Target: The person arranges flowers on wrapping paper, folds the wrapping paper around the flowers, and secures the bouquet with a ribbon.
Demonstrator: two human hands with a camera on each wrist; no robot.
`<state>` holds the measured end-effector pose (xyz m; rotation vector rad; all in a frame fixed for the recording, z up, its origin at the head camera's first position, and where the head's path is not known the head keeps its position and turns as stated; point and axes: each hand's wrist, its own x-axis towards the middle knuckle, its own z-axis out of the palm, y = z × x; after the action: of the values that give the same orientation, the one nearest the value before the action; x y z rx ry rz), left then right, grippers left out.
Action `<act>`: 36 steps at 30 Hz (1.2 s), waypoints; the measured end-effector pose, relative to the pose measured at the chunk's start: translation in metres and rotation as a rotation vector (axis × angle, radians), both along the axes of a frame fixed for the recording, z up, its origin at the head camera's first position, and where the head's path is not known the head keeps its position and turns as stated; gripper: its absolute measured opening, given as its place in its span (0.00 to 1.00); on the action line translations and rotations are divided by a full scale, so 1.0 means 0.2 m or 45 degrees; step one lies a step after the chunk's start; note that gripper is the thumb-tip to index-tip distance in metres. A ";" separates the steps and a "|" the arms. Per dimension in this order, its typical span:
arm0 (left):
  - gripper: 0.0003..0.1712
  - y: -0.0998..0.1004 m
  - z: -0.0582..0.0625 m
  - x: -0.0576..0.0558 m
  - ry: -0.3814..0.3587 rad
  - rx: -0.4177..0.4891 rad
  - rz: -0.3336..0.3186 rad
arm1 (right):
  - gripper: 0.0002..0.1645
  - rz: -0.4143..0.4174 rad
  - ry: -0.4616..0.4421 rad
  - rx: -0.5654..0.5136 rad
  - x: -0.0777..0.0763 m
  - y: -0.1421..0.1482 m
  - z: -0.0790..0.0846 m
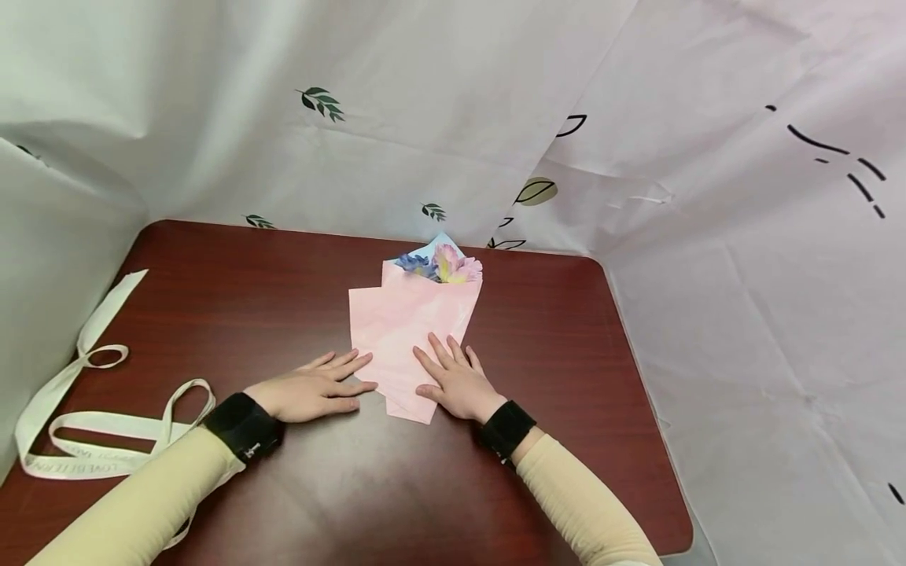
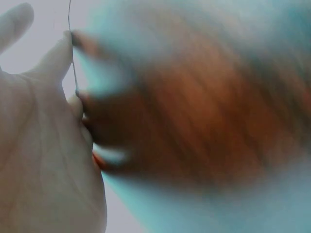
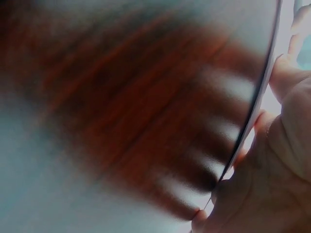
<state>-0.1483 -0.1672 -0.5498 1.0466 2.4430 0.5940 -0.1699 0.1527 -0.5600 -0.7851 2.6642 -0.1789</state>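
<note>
A flower bouquet wrapped in pink paper (image 1: 396, 330) lies flat on the table, its narrow end toward me. A pink flower (image 1: 453, 266) and a blue flower (image 1: 416, 265) show at its top, backed by light blue paper (image 1: 442, 240). My right hand (image 1: 456, 381) rests with spread fingers on the wrap's right side. At the wrap's lower left edge, my left hand (image 1: 311, 389) lies with its fingers extended, tips reaching the paper. Close up, the left palm (image 2: 43, 145) and right palm (image 3: 282, 145) appear beside the shiny tabletop.
A long white ribbon with printed letters (image 1: 92, 464) lies in loose loops at the table's left, partly behind the left sleeve. The dark red wooden table (image 1: 566, 354) has rounded corners. White patterned sheets (image 1: 396, 102) hang along its back and sides.
</note>
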 end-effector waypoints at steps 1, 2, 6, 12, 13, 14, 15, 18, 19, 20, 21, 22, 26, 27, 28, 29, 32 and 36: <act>0.31 -0.01 0.00 -0.01 0.011 0.001 0.001 | 0.42 0.000 0.004 -0.002 0.00 0.00 0.00; 0.31 -0.03 0.00 -0.01 0.019 -0.004 0.003 | 0.42 0.000 0.008 -0.004 0.00 0.00 0.00; 0.32 -0.08 -0.01 -0.02 0.025 -0.024 0.031 | 0.42 -0.002 0.004 0.001 -0.01 0.00 0.00; 0.32 -0.08 0.03 0.00 0.145 -0.065 0.134 | 0.42 0.006 0.054 -0.024 0.00 -0.01 -0.01; 0.31 -0.07 0.04 0.00 0.199 -0.046 0.158 | 0.42 0.008 0.064 -0.043 0.00 -0.01 0.00; 0.29 -0.04 0.06 0.00 0.260 -0.031 0.192 | 0.42 0.009 0.075 -0.060 0.00 -0.01 0.00; 0.26 -0.01 0.07 0.00 0.332 -0.003 0.228 | 0.43 0.006 0.086 -0.084 0.00 -0.01 0.00; 0.15 0.10 0.10 -0.03 0.526 0.127 0.331 | 0.42 -0.011 0.129 -0.139 0.01 -0.01 0.02; 0.13 0.14 0.10 -0.04 0.577 0.167 0.348 | 0.41 -0.015 0.150 -0.152 0.01 -0.01 0.03; 0.11 0.18 0.10 -0.05 0.616 0.196 0.359 | 0.40 -0.022 0.172 -0.173 0.01 -0.01 0.03; 0.10 0.22 0.10 -0.06 0.643 0.226 0.359 | 0.38 -0.033 0.193 -0.201 0.02 -0.01 0.04; 0.09 0.25 0.09 -0.07 0.666 0.251 0.353 | 0.37 -0.053 0.210 -0.237 0.02 -0.01 0.05; 0.11 0.35 0.07 -0.09 0.711 0.326 0.305 | 0.34 -0.313 0.197 -0.542 0.05 -0.01 0.08; 0.13 0.37 0.07 -0.09 0.713 0.341 0.293 | 0.35 -0.424 0.163 -0.647 0.06 -0.01 0.09; 0.15 0.38 0.06 -0.09 0.714 0.351 0.281 | 0.36 -0.542 0.114 -0.766 0.08 -0.01 0.09; 0.17 0.39 0.06 -0.08 0.713 0.359 0.269 | 0.37 -0.650 0.051 -0.893 0.09 -0.01 0.10; 0.21 0.42 0.06 -0.07 0.699 0.334 0.236 | 0.41 -0.933 -0.162 -1.188 0.14 0.01 0.11; 0.27 0.44 0.04 -0.05 0.683 0.179 0.218 | 0.47 -1.098 -0.466 -1.384 0.18 0.02 0.11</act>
<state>-0.1579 -0.0799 -0.5423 1.1801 3.0169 0.6067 -0.1334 0.1573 -0.5378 0.2463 2.2037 -1.8426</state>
